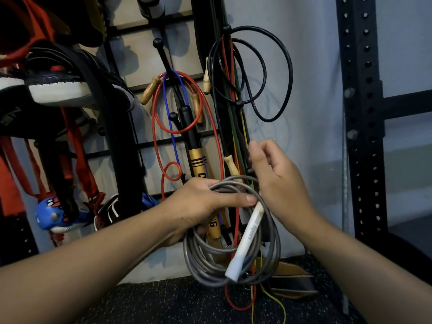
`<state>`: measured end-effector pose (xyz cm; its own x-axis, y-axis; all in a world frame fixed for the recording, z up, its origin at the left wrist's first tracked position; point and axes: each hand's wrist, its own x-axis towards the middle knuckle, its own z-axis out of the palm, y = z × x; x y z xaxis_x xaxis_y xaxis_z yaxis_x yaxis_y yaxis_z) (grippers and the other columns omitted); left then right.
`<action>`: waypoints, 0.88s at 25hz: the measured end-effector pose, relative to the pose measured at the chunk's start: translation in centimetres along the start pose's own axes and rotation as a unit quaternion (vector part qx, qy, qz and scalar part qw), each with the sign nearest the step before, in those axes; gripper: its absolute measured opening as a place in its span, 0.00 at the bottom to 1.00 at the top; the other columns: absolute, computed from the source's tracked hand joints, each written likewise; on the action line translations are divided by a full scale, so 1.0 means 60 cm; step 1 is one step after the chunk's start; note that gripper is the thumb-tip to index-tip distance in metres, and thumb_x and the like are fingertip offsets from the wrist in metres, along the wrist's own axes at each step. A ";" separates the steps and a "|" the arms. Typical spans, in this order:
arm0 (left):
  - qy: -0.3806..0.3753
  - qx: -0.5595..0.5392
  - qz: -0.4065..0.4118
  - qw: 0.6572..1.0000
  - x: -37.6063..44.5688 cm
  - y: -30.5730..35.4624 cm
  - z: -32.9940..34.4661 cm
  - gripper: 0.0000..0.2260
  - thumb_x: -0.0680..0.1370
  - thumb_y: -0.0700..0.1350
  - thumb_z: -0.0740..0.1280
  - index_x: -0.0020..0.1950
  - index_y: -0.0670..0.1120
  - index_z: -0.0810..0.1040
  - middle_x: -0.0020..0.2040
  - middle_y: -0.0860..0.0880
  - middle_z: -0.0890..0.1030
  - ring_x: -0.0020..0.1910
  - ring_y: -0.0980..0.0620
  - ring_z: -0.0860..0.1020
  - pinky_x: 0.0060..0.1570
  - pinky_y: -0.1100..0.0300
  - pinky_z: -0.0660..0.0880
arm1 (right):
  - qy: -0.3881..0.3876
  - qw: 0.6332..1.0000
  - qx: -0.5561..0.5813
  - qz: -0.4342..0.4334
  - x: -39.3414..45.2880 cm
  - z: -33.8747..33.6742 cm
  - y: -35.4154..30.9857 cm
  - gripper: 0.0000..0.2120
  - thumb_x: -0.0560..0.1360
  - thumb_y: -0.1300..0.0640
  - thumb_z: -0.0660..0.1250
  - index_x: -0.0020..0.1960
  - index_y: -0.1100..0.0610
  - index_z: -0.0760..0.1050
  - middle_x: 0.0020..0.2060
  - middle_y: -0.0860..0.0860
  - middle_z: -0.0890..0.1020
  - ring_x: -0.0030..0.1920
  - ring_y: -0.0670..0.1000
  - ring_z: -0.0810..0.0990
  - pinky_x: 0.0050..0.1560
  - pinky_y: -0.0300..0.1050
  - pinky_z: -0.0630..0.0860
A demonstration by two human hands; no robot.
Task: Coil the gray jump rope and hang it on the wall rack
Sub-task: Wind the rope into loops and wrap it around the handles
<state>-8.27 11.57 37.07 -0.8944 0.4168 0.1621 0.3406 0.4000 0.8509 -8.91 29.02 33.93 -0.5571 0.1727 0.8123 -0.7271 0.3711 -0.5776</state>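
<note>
The gray jump rope [198, 263] hangs in several loops from my left hand [201, 206], which grips the top of the coil. A white handle [247, 239] of the rope slants down across the loops. My right hand [278, 181] hovers just right of the coil's top, fingers loosely curled; whether it pinches the rope I cannot tell. The wall rack [163, 54] with black ball-tipped pegs stands straight ahead above my hands.
Red and blue ropes [210, 127] with wooden handles hang on the middle peg, a black rope [275, 73] on the right peg. Shoes [58, 87] sit on a shelf at left. A black perforated steel upright [362, 113] stands at right. Speckled rubber floor lies below.
</note>
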 end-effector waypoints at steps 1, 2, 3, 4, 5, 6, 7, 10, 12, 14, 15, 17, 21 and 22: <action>0.017 -0.031 0.000 0.999 -0.001 -0.003 -0.001 0.19 0.65 0.58 0.83 0.45 0.45 0.88 0.21 0.55 0.66 0.18 0.55 0.62 0.19 0.65 0.63 | 0.017 1.000 0.014 0.018 -0.001 0.002 0.001 0.19 0.82 0.37 0.56 0.42 0.48 0.72 0.29 0.42 0.76 0.29 0.41 0.73 0.32 0.46 0.72; 0.032 -0.060 0.001 0.998 -0.003 -0.006 -0.004 0.17 0.65 0.58 0.83 0.44 0.48 0.89 0.22 0.55 0.66 0.18 0.55 0.62 0.18 0.65 0.63 | 0.028 0.999 0.026 0.035 -0.002 0.002 0.002 0.18 0.82 0.37 0.56 0.42 0.47 0.72 0.28 0.41 0.76 0.29 0.40 0.73 0.33 0.43 0.71; 0.044 -0.089 0.002 0.995 -0.006 -0.006 -0.007 0.13 0.65 0.58 0.82 0.40 0.51 0.89 0.22 0.55 0.67 0.18 0.56 0.62 0.18 0.65 0.63 | 0.034 0.997 0.034 0.052 -0.004 0.003 0.002 0.18 0.82 0.36 0.57 0.41 0.46 0.73 0.27 0.41 0.77 0.28 0.40 0.73 0.33 0.40 0.70; 0.048 -0.112 0.002 0.993 -0.006 -0.007 -0.012 0.11 0.66 0.58 0.82 0.37 0.53 0.88 0.22 0.55 0.68 0.18 0.56 0.62 0.18 0.65 0.64 | 0.035 0.996 0.038 0.068 -0.007 0.004 0.003 0.18 0.82 0.36 0.57 0.41 0.45 0.74 0.26 0.40 0.77 0.26 0.39 0.73 0.33 0.39 0.69; 0.046 -0.126 -0.001 0.991 -0.008 -0.008 -0.017 0.10 0.66 0.58 0.82 0.36 0.53 0.88 0.23 0.55 0.68 0.19 0.56 0.61 0.18 0.65 0.64 | 0.036 0.995 0.037 0.080 -0.009 0.005 0.003 0.19 0.81 0.35 0.57 0.40 0.44 0.74 0.25 0.41 0.76 0.25 0.39 0.72 0.32 0.39 0.69; 0.036 -0.123 -0.009 0.992 -0.009 -0.009 -0.020 0.11 0.66 0.58 0.82 0.37 0.53 0.88 0.23 0.55 0.68 0.19 0.56 0.61 0.18 0.65 0.65 | 0.042 0.994 0.034 0.090 -0.010 0.007 0.001 0.20 0.81 0.33 0.56 0.39 0.44 0.74 0.24 0.41 0.76 0.25 0.40 0.72 0.32 0.40 0.69; 0.019 -0.106 -0.020 0.994 -0.012 -0.009 -0.020 0.13 0.66 0.59 0.82 0.40 0.52 0.88 0.24 0.54 0.67 0.19 0.56 0.61 0.18 0.64 0.65 | 0.051 0.994 0.031 0.096 -0.010 0.009 -0.002 0.22 0.80 0.32 0.54 0.39 0.45 0.74 0.24 0.41 0.76 0.25 0.40 0.72 0.33 0.42 0.70; -0.039 -0.050 -0.040 0.997 -0.017 -0.008 -0.003 0.20 0.65 0.59 0.84 0.47 0.46 0.87 0.24 0.55 0.69 0.19 0.56 0.63 0.19 0.64 0.66 | 0.075 0.992 0.024 0.101 0.002 0.016 -0.018 0.29 0.76 0.27 0.46 0.40 0.47 0.73 0.25 0.39 0.77 0.31 0.41 0.77 0.39 0.49 0.76; -0.052 -0.041 -0.033 0.997 -0.020 -0.001 0.012 0.14 0.65 0.57 0.84 0.42 0.51 0.87 0.24 0.55 0.74 0.19 0.58 0.66 0.18 0.65 0.66 | 0.071 0.990 0.045 0.111 0.010 0.021 -0.028 0.30 0.75 0.25 0.44 0.42 0.47 0.73 0.28 0.37 0.78 0.38 0.47 0.81 0.47 0.53 0.80; -0.054 -0.038 -0.025 0.998 -0.020 0.008 0.018 0.10 0.66 0.55 0.84 0.42 0.55 0.87 0.25 0.56 0.78 0.20 0.60 0.69 0.19 0.65 0.67 | 0.068 0.987 0.067 0.129 0.014 0.024 -0.033 0.29 0.76 0.26 0.45 0.42 0.46 0.74 0.29 0.35 0.78 0.40 0.47 0.81 0.46 0.49 0.77; -0.059 -0.038 -0.020 0.997 -0.020 0.012 0.019 0.10 0.66 0.54 0.84 0.43 0.56 0.87 0.25 0.56 0.78 0.20 0.60 0.70 0.19 0.65 0.67 | 0.074 0.985 0.080 0.136 0.014 0.024 -0.033 0.28 0.77 0.28 0.46 0.41 0.46 0.75 0.30 0.34 0.79 0.39 0.46 0.80 0.44 0.47 0.76; -0.073 -0.043 -0.018 0.996 -0.021 0.017 0.018 0.11 0.67 0.53 0.84 0.45 0.54 0.87 0.25 0.56 0.77 0.21 0.59 0.69 0.19 0.65 0.66 | 0.089 0.982 0.097 0.138 0.012 0.021 -0.032 0.26 0.79 0.31 0.48 0.40 0.46 0.76 0.30 0.36 0.79 0.35 0.42 0.79 0.42 0.46 0.74; -0.076 -0.043 -0.005 0.996 -0.021 0.019 0.019 0.10 0.66 0.52 0.84 0.44 0.55 0.87 0.28 0.56 0.79 0.22 0.59 0.69 0.19 0.65 0.67 | 0.087 0.990 0.077 0.082 0.006 0.015 -0.030 0.19 0.83 0.41 0.51 0.40 0.45 0.74 0.31 0.44 0.75 0.32 0.38 0.75 0.35 0.38 0.74; -0.074 -0.040 -0.008 0.996 -0.020 0.018 0.020 0.11 0.66 0.52 0.84 0.44 0.55 0.87 0.29 0.55 0.81 0.22 0.59 0.69 0.19 0.65 0.66 | 0.091 0.990 0.075 0.073 0.006 0.014 -0.029 0.19 0.84 0.43 0.52 0.40 0.45 0.73 0.31 0.45 0.75 0.32 0.39 0.74 0.33 0.36 0.73</action>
<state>-6.47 12.44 37.20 -0.8445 0.5299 0.0776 0.2975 0.3437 0.8907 -8.20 27.67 35.18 -0.5892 0.3807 0.7127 -0.7030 0.1932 -0.6844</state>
